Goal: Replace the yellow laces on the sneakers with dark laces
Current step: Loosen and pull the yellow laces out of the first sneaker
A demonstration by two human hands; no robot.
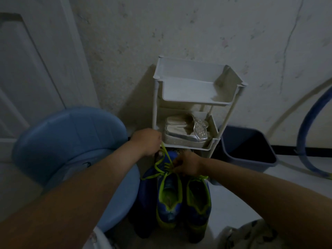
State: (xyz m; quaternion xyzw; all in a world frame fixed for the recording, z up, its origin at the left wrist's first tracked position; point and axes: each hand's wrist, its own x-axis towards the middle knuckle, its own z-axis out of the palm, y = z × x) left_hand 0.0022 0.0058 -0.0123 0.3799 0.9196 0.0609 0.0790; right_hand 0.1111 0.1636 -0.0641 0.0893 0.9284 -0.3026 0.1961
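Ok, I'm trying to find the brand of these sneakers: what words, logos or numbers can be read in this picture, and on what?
None can be read.
Blue sneakers: any brand mark is too dim and blurred to read.
Yellow laces: no print shows.
Silver sandals, white rack, dark bin: no label shows.

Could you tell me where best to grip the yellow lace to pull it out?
Pinch the yellow lace on its loose stretch rising above the eyelets, coming from the rack side, as the left hand does; the crossings lower down lie flat against the sneaker.
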